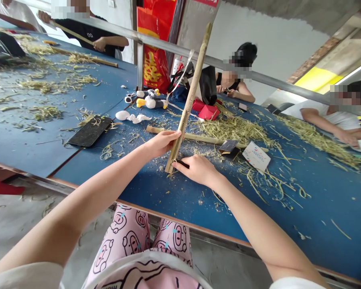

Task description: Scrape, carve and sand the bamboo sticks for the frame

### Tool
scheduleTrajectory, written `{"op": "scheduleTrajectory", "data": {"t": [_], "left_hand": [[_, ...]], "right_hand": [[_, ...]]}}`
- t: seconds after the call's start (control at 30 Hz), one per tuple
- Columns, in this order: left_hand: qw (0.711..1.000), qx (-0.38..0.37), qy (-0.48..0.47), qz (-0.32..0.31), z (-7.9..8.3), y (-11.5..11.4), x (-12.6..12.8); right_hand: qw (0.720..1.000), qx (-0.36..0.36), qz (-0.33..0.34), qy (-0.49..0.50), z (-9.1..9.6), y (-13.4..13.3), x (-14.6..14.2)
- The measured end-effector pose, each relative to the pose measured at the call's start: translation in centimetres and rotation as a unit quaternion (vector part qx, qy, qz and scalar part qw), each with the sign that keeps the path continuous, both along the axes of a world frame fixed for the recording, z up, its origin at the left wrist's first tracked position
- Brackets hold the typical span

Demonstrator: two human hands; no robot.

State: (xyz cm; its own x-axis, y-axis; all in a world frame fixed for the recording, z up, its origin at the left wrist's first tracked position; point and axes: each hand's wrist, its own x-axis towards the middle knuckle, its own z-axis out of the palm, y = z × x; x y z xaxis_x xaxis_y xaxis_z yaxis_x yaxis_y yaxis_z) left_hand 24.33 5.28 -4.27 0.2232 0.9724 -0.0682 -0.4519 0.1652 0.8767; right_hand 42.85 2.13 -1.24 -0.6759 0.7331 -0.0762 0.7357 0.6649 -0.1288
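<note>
long pale bamboo stick (190, 97) stands tilted, its foot on the blue worktable (319, 208) near the front edge. my left hand (164, 143) is closed around it; my right hand (197, 168) pinches a small flat black tool (182, 163) right beside it.

A slender, pale bamboo stick (189, 98) stood tilted, top leaning far and right, its lower end down on the blue tabletop (144, 192), with a small dark tool (182, 163) against it near the bottom.
</note>
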Motion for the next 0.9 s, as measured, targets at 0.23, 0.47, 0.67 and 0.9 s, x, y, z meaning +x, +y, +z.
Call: {"op": "scheduleTrajectory", "data": {"t": [0.23,0.47,0.67,0.9], "left_hand": [[1.000,0.011,0.018,0.003,0.1,0.0,0.0],[1.000,0.022,0.018,0.004,0.0,-0.1,0.1],[1.000,0.015,0.011,0.004,0.0,-0.1,0.1],[1.000,0.017,0.011,0.012,0.0,-0.2,0.2]], "right_hand": [[0.995,-0.083,-0.021,0.048,-0.3,0.2,-0.1],[0.991,-0.108,0.065,0.037,0.3,0.0,0.4],[0.998,0.058,0.040,0.003,0.3,-0.5,0.3],[0.992,0.097,0.039,-0.069,0.3,-1.4,-0.1]]}}
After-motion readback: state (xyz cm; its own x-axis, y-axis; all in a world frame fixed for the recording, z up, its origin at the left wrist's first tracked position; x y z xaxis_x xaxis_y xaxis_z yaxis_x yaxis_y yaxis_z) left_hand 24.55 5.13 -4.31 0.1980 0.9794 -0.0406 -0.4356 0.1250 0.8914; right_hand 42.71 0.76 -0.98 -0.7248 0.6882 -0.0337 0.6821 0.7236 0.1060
